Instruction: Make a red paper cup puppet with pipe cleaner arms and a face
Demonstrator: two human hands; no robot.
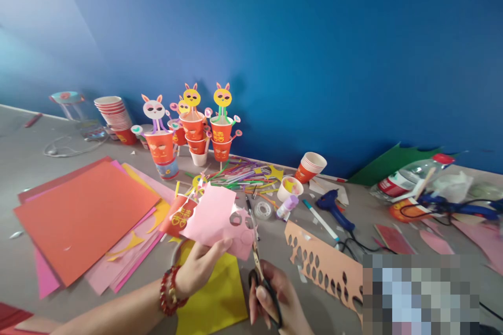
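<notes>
My left hand [203, 268] pinches a pink sheet of paper [214, 212] by its lower edge. Holes and a drawn round outline show on the sheet's right part. In my right hand [277, 296] is a pair of scissors [257, 267] with black handles, fingers through the loops. The blades point up along the paper's right edge; whether they touch it I cannot tell. Just behind the sheet, partly hidden, stands a red paper cup [176, 217] with a yellow figure in it. Under my left hand lies a yellow sheet [220, 293].
Stacked coloured paper [90, 209] lies left. Cup figures with animal heads [222, 98] stand by the wall, near scattered pipe cleaners [251, 170]. A glue stick [288, 206], tape roll [263, 210], blue glue gun [338, 209] and punched orange paper [322, 269] lie right; a plastic bottle [412, 175] lies beyond.
</notes>
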